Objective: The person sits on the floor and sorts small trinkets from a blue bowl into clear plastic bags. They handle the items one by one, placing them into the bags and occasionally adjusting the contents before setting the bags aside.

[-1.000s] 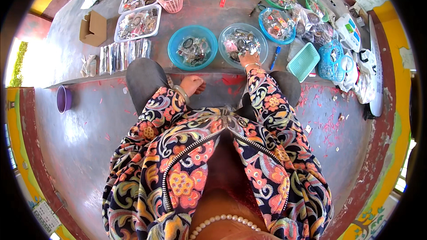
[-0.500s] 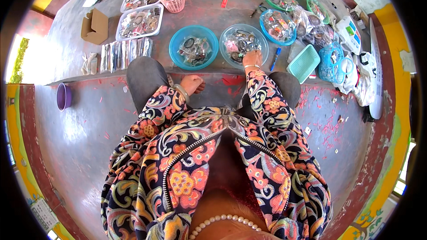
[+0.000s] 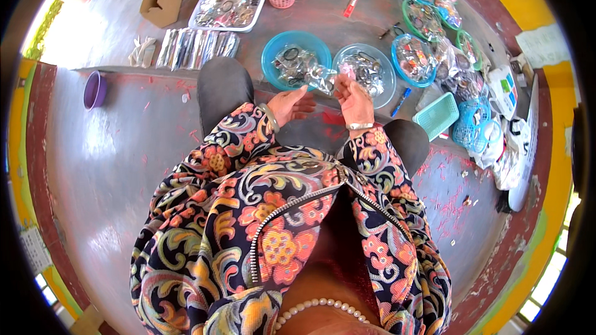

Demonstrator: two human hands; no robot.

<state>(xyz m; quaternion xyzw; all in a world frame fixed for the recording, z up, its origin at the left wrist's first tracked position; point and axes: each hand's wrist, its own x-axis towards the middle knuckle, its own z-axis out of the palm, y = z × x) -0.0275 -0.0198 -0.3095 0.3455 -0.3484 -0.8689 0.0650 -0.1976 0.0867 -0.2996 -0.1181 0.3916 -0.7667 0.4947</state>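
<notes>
The 2 hands, left hand and right hand, pinch a clear plastic bag stretched sideways between them, bowls just beyond.

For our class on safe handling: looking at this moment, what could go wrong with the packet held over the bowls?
1. The small clear packet hangs between left hand and right hand; a loose grip could drop it into the blue bowl.
2. The clear bowl lies beside the right hand; a nudge might spill it.

Glossy clear plastic bag, blue plastic bowl.
</notes>
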